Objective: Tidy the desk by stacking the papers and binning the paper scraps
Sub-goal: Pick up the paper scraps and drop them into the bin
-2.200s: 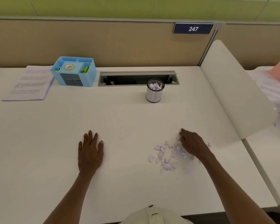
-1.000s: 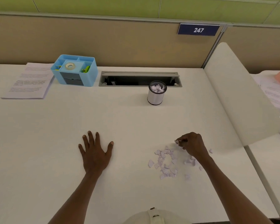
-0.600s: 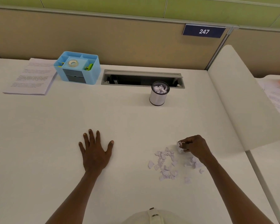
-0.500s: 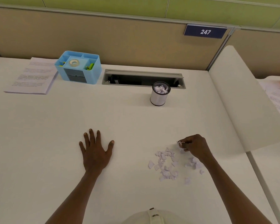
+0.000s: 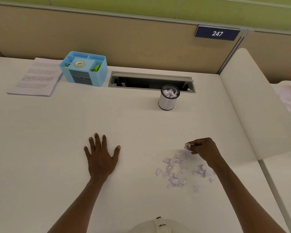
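1. R hand (image 5: 206, 149) curls round a small wad of scraps (image 5: 188, 147), pinched at the fingertips, just above the desk (image 5: 141, 125).
2. Loose scraps (image 5: 175, 172) lie scattered just below it.
3. L hand (image 5: 101, 157) rests flat, fingers spread, holding nothing.
4. Bin (image 5: 168, 98) w/ scraps stands further back.
5. Papers (image 5: 36, 77) stacked far left, beside organiser (image 5: 84, 68).
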Demonstrator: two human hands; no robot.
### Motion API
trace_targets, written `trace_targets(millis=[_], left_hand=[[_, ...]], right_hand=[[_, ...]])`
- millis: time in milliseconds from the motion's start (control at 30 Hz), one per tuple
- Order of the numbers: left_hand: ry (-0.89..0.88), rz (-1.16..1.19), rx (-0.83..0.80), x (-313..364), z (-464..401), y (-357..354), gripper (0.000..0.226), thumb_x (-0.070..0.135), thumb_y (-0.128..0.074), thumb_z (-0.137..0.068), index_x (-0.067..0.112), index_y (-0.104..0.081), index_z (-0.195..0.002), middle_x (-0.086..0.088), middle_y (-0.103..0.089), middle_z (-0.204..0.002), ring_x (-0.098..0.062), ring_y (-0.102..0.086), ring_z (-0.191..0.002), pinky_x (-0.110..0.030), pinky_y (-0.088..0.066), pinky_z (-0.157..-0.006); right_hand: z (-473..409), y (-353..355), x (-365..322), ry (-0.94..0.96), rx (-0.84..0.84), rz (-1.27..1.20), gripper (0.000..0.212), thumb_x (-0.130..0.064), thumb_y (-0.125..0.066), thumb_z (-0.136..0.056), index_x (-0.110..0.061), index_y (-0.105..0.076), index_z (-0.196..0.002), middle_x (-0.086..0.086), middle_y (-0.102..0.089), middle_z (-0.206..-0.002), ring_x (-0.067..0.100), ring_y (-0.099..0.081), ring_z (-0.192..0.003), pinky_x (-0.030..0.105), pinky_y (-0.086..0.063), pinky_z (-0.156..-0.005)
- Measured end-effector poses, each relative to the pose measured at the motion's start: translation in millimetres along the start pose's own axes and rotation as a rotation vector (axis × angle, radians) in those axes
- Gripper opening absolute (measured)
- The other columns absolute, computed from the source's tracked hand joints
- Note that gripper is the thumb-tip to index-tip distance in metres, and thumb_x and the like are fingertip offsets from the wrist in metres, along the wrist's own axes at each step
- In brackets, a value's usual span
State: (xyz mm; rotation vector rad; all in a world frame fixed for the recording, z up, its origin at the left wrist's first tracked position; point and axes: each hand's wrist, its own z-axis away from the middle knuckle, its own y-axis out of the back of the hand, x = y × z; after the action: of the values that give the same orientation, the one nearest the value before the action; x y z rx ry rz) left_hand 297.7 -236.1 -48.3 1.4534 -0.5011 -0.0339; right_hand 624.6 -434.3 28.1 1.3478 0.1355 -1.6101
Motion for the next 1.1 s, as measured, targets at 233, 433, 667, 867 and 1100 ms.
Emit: trace_targets(millis=[233, 433, 667, 867, 1100], left_hand=[[-0.002, -0.002, 0.008, 1, 0, 0, 0.092, 0.073, -0.017, -0.086, 0.014, -0.026, -0.155, -0.01, -0.01, -0.166, -0.03, -0.003, -0.153, -0.054, -0.006, -0.122], [-0.001, -0.02, 0.016, 1, 0, -1, 0.091, 0.073, -0.019, -0.087, 0.014, -0.027, -0.155, -0.011, -0.012, -0.165, -0.031, -0.005, -0.153, -0.055, -0.009, -0.122], [-0.006, -0.021, 0.038, -1, -1, -5, 0.088, 0.072, -0.023, -0.088, 0.014, -0.03, -0.154, -0.01, -0.014, -0.165, -0.031, -0.008, -0.153, -0.056, -0.012, -0.121], [0.013, -0.036, 0.037, -2, -2, -7, 0.087, 0.073, -0.022, -0.088, 0.017, -0.028, -0.155, -0.007, -0.011, -0.166, -0.027, -0.006, -0.153, -0.053, -0.01, -0.122], [0.021, -0.027, 0.032, -1, -2, -7, 0.087, 0.073, -0.023, -0.088, 0.017, -0.027, -0.155, -0.006, -0.009, -0.166, -0.026, -0.003, -0.153, -0.052, -0.008, -0.123]], right_hand=[[-23, -1, -36, 0.051, -0.053, -0.324, 0.013, 0.006, -0.068, -0.081, -0.004, -0.076, -0.077, 0.018, -0.074, -0.083, 0.027, -0.069, -0.075, 0.023, -0.057, -0.067], [-72, 5, -96, 0.123, -0.019, -0.434, 0.013, 0.005, -0.071, -0.078, -0.004, -0.075, -0.071, 0.015, -0.072, -0.075, 0.028, -0.069, -0.077, 0.026, -0.057, -0.071], [-134, 3, -166, 0.185, 0.188, -0.159, 0.006, 0.0, -0.077, -0.075, -0.003, -0.073, -0.079, 0.015, -0.07, -0.083, 0.027, -0.069, -0.072, 0.034, -0.06, -0.077], [-153, -9, -192, 0.268, 0.083, 0.474, 0.022, -0.005, -0.062, -0.083, -0.002, -0.073, -0.102, 0.017, -0.071, -0.101, 0.023, -0.059, -0.08, 0.029, -0.048, -0.072], [-154, -16, -205, 0.246, 0.066, 0.602, 0.025, -0.006, -0.052, -0.089, -0.001, -0.069, -0.107, 0.019, -0.067, -0.108, 0.027, -0.059, -0.089, 0.027, -0.044, -0.075]])
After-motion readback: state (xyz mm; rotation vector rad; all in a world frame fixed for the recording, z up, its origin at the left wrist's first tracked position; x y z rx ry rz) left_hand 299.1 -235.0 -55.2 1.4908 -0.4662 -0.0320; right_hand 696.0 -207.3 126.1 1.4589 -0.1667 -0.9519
